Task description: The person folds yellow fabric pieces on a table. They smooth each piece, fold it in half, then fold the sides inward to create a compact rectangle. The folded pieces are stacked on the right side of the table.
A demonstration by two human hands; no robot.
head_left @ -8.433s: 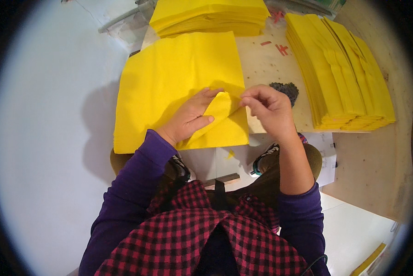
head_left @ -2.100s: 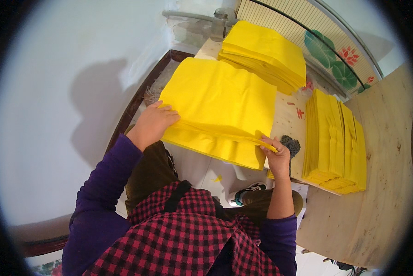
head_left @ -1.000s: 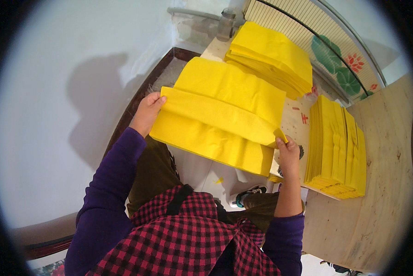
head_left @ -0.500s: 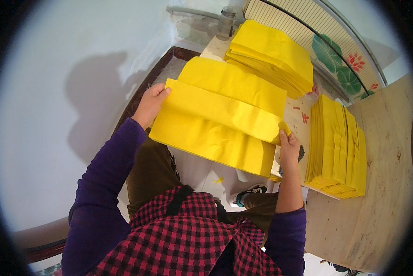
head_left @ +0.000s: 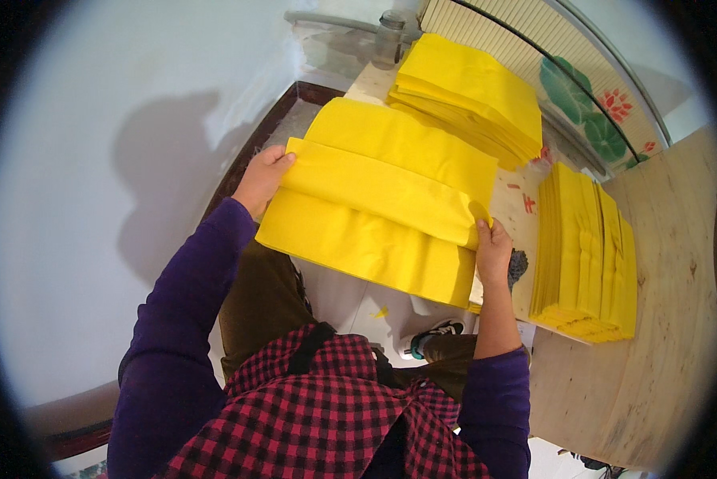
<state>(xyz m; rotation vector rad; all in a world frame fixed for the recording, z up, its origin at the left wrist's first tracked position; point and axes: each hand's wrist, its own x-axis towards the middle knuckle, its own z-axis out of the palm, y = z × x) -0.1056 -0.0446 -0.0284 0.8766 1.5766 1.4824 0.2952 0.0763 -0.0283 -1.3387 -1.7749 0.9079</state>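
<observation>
A strip of yellow paper (head_left: 374, 190) stretches between my two hands, across the middle of a wider yellow stack (head_left: 358, 249). My left hand (head_left: 264, 180) pinches its left end, with the thumb on top. At the right end, the thumb and fingers of my right hand (head_left: 492, 247) are closed on the strip's corner. More yellow paper (head_left: 402, 140) extends beyond the strip's far edge. Whether the strip is a loose sheet or a folded flap of the top sheet, I cannot tell.
A thick pile of yellow paper (head_left: 470, 84) lies at the back of the wooden table. Another yellow bundle (head_left: 586, 255) sits on the right. A clear jar (head_left: 389, 40) stands at the far corner, and a dark grey lump (head_left: 518, 266) lies beside my right hand. A wall (head_left: 71, 199) rises at left.
My right hand has shifted slightly left and up, and the strip's right end, curled up before, now lies flatter. My left hand has stayed almost in place.
</observation>
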